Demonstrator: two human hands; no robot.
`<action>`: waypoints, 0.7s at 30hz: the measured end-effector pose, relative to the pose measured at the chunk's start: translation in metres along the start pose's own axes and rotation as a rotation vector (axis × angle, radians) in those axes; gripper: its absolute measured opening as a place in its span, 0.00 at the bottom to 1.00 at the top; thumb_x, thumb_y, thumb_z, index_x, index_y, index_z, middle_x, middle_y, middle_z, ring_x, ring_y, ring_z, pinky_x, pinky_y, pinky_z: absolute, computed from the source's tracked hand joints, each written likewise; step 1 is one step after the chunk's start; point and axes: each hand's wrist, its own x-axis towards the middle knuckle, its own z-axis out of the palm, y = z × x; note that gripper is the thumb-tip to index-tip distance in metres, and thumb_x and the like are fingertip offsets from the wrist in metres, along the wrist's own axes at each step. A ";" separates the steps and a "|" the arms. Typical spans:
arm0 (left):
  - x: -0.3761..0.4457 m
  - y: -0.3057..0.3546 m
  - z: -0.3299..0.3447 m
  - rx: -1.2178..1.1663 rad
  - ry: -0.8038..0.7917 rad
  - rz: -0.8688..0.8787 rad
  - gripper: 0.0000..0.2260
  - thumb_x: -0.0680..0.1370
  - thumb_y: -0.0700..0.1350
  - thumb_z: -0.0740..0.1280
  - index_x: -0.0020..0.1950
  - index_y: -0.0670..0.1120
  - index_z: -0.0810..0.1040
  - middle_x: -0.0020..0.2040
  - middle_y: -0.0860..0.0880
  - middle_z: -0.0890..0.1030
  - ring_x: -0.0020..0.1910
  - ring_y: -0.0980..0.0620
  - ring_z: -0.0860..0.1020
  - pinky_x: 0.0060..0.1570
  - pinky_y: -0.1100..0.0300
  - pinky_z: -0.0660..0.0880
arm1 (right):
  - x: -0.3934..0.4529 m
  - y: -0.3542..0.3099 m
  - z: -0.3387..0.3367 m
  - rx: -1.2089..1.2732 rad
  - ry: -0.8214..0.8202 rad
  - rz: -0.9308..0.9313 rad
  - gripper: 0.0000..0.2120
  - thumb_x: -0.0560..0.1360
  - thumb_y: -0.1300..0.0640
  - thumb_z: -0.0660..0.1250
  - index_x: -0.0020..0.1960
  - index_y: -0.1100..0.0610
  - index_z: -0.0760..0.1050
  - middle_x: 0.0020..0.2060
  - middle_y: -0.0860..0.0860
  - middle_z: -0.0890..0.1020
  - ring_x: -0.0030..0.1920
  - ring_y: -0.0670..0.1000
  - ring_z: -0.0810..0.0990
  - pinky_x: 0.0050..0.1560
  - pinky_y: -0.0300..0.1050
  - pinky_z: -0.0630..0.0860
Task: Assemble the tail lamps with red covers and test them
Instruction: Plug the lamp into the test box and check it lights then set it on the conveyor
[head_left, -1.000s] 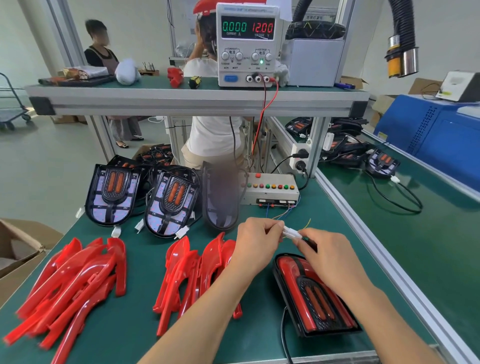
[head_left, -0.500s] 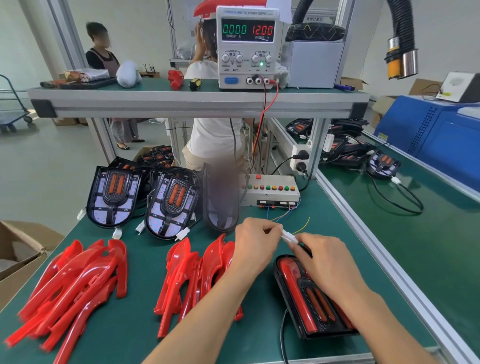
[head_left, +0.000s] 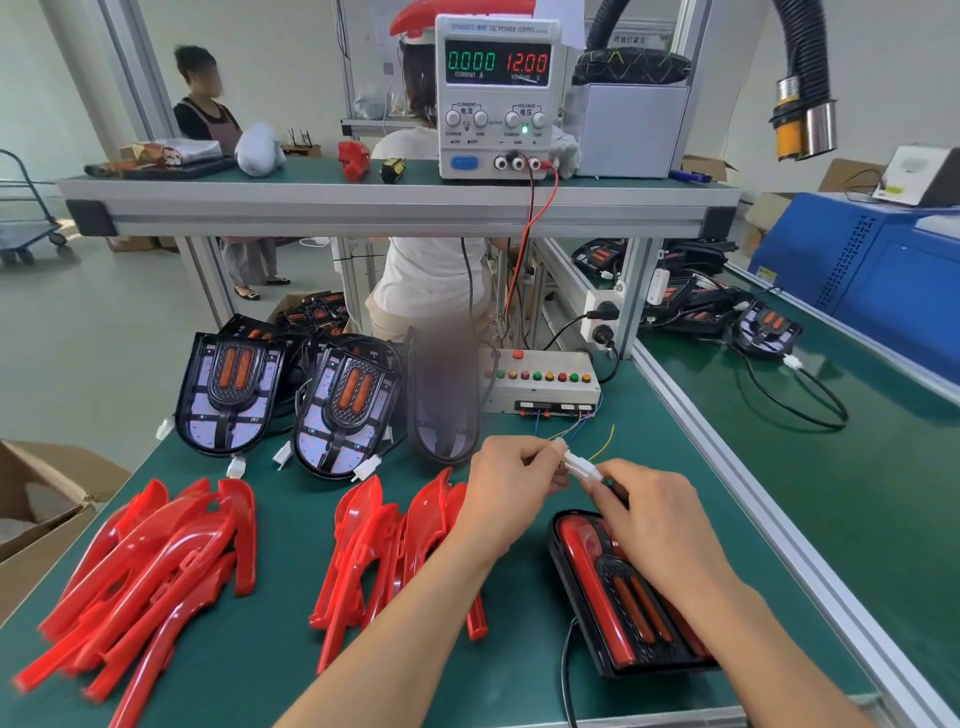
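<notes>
A tail lamp with its red cover fitted (head_left: 623, 597) lies flat on the green bench under my right forearm. My left hand (head_left: 514, 488) and my right hand (head_left: 654, 514) meet just above its far end, each pinching one end of a white plug connector (head_left: 581, 464). Thin coloured wires run from the connector back to the grey test box (head_left: 540, 382) with its row of buttons. The power supply (head_left: 496, 96) on the shelf reads 0.000 A and 12.00 V. Loose red covers lie in a middle pile (head_left: 395, 540) and a left pile (head_left: 150, 577).
Two uncovered black lamps (head_left: 231, 384) (head_left: 345, 410) lean at the back of the bench, more behind them. The aluminium bench edge (head_left: 769, 535) runs along the right. A cardboard box (head_left: 36, 509) stands at the left. Two people stand beyond the shelf.
Both hands have stayed at the connector above the covered lamp, shifting only slightly. The supply readout is unchanged.
</notes>
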 end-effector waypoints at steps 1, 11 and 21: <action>0.001 0.000 0.000 0.013 -0.013 0.003 0.13 0.82 0.50 0.66 0.43 0.48 0.87 0.37 0.49 0.86 0.41 0.52 0.86 0.52 0.49 0.83 | 0.000 0.000 0.000 -0.003 -0.001 -0.001 0.11 0.81 0.47 0.66 0.44 0.52 0.81 0.25 0.48 0.75 0.29 0.52 0.75 0.32 0.51 0.72; -0.001 0.007 0.004 -0.021 -0.015 -0.022 0.23 0.85 0.56 0.57 0.48 0.45 0.87 0.38 0.48 0.87 0.42 0.53 0.85 0.50 0.57 0.82 | 0.002 -0.004 -0.001 -0.002 -0.025 0.021 0.12 0.81 0.47 0.66 0.45 0.53 0.80 0.26 0.48 0.77 0.30 0.54 0.77 0.34 0.53 0.76; -0.006 0.008 0.007 0.038 0.022 0.078 0.22 0.81 0.59 0.57 0.43 0.49 0.87 0.36 0.51 0.86 0.41 0.52 0.85 0.54 0.48 0.81 | 0.004 -0.005 0.002 0.022 -0.024 0.020 0.13 0.82 0.50 0.65 0.44 0.56 0.79 0.26 0.50 0.77 0.29 0.54 0.76 0.33 0.52 0.73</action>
